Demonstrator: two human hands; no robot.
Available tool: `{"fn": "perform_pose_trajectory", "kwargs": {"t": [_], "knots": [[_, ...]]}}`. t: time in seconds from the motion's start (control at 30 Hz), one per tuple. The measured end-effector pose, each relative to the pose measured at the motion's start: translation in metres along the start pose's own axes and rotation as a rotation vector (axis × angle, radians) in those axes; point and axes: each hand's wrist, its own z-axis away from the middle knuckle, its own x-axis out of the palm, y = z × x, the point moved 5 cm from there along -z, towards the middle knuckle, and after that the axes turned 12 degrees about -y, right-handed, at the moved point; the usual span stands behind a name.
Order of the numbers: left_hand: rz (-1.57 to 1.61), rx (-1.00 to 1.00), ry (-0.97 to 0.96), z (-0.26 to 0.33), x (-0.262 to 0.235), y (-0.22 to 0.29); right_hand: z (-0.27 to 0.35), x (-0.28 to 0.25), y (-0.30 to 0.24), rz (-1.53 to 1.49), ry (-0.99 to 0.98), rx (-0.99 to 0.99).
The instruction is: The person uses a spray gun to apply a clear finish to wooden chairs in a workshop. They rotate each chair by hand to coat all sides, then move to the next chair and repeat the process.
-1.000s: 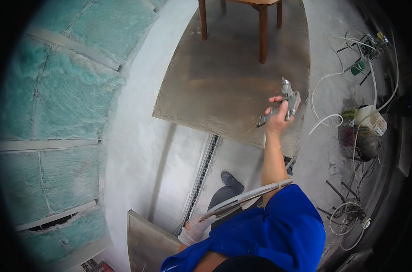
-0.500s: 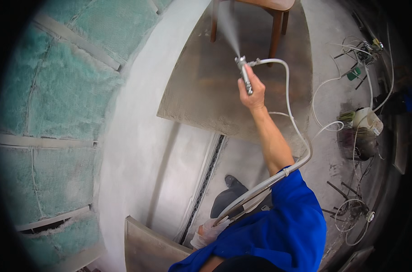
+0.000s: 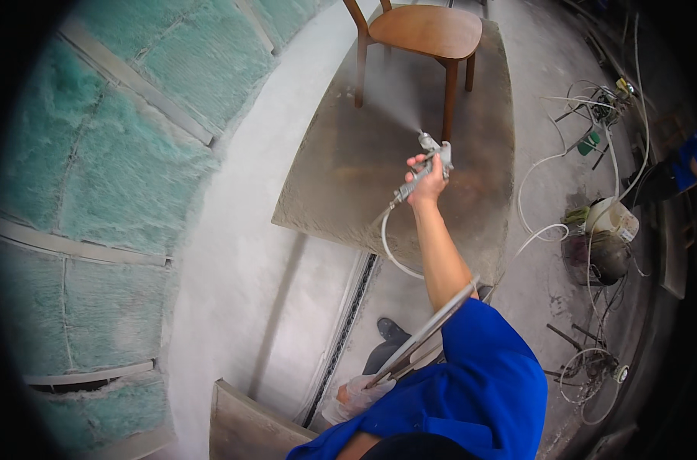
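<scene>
My right hand (image 3: 429, 185) is closed round a silver spray gun (image 3: 439, 153), the arm stretched forward. A pale mist (image 3: 390, 103) fans from the nozzle, up and to the left, toward the legs of a brown wooden chair (image 3: 425, 32). The chair stands on a large grey-brown board (image 3: 329, 180). From the gun's handle a white hose (image 3: 390, 244) loops down behind my forearm. Close to my body, my left hand (image 3: 356, 399), in a thin translucent glove, is closed round a bundle of hoses (image 3: 421, 333).
Green fibrous filter panels (image 3: 134, 176) in pale frames line the left side. A chain track (image 3: 344, 330) runs along the floor. Another board (image 3: 249, 429) lies at lower left. To the right are a whitish bucket (image 3: 613, 220), a dark pot (image 3: 609, 259) and tangled hoses (image 3: 593, 383).
My right hand has turned the spray gun over, so its hose now hangs to the lower left instead of the right. More of the chair shows, lower in the picture. The left hand keeps its hold.
</scene>
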Motion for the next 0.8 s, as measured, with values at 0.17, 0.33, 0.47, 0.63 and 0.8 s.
{"fn": "perform_pose_trajectory", "kwargs": {"t": [0.17,0.33,0.47,0.63,0.8], "knots": [[-0.053,0.110,0.215,0.005,0.026,0.015,-0.048,-0.008,0.037,0.101,0.139,0.131],[0.264,0.121,0.254,-0.020,0.041,0.022,-0.027,-0.053,0.039,0.321,0.224,0.250],[0.092,0.104,0.270,-0.040,0.059,0.039,0.018,-0.103,-0.012,0.225,0.221,0.272],[0.039,0.173,0.369,-0.096,0.140,0.081,0.032,-0.160,-0.148,0.122,0.014,0.029],[-0.745,0.215,0.237,-0.161,0.290,0.138,-0.024,-0.219,-0.255,0.243,-0.043,0.065]]}}
